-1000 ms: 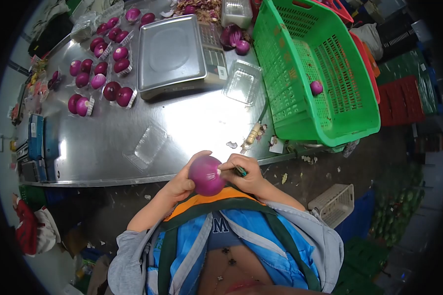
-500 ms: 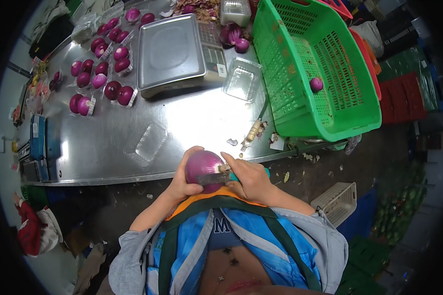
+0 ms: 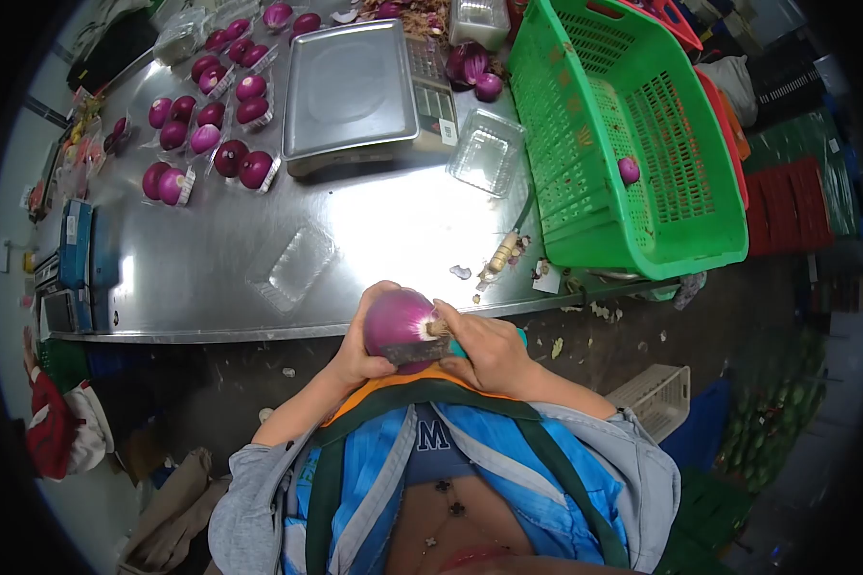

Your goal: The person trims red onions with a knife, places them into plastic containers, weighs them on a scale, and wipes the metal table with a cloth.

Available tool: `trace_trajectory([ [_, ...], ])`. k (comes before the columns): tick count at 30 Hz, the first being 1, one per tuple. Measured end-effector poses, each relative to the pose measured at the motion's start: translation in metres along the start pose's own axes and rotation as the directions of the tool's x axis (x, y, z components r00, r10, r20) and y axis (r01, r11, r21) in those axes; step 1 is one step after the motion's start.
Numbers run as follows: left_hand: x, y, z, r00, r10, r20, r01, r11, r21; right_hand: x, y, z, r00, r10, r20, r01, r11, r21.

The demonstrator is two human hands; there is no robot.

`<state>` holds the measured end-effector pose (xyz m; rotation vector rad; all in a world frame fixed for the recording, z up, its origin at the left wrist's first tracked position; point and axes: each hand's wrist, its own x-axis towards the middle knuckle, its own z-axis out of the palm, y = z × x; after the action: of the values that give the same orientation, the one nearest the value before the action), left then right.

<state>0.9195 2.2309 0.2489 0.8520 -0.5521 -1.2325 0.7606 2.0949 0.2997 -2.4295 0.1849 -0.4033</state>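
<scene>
Left hand: the left hand (image 3: 362,345) is curled around the 9 o'clock side of a large, round, glossy purple onion (image 3: 390,318), thumb low, apparently to steady it.
Right hand: the right hand (image 3: 489,347), at 3 o'clock, is clamped on a grey-bladed knife with a green handle (image 3: 415,353); its thumb is by the onion's pale, dry stub, probably for control.
Onion: in front of the torso, by the desk's near edge, stub toward 3 o'clock, likely so the blade can reach it; the blade lies across its lower face. Contact with the desk cannot be told.
Near edge: the shiny steel desk (image 3: 192,292) ends beside the hands, so the elbows seem free to swing over the floor.
Moving room: bare steel stretches toward 12 o'clock; a transparent plastic tray (image 3: 302,266) lies at 10, a pale-handled tool (image 3: 501,257) near 2.
Scale: the silver flat-topped scale (image 3: 350,86) bounds that stretch between 11 and 12.
Packed onions: small purple onions in trays (image 3: 254,170) stand in rows between 10 and 11, perhaps grouped to keep the middle usable.
Basket: the tall green slatted plastic basket (image 3: 570,216) walls off the side between 1 and 2.
</scene>
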Motion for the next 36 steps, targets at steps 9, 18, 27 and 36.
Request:
trace_trajectory([
  [9,-0.015,0.002,-0.011,0.999,0.042,0.015,-0.041,0.997,-0.072,0.008,-0.009,0.011,1.0,-0.028,-0.005,0.028,1.0,0.007],
  [18,-0.026,0.006,-0.021,0.998,0.062,-0.021,-0.064,0.991,-0.12,0.021,-0.018,0.021,0.989,-0.143,-0.021,0.144,0.989,0.031],
  [27,-0.05,0.006,-0.033,0.997,0.014,-0.081,-0.025,0.991,-0.133,0.01,0.015,0.041,0.922,0.384,0.048,-0.355,0.888,-0.291],
  [36,-0.049,0.035,-0.13,0.833,0.285,-0.474,0.17,0.683,0.71,-0.005,0.06,0.078,0.73,0.602,0.324,-0.546,0.798,-0.254],
])
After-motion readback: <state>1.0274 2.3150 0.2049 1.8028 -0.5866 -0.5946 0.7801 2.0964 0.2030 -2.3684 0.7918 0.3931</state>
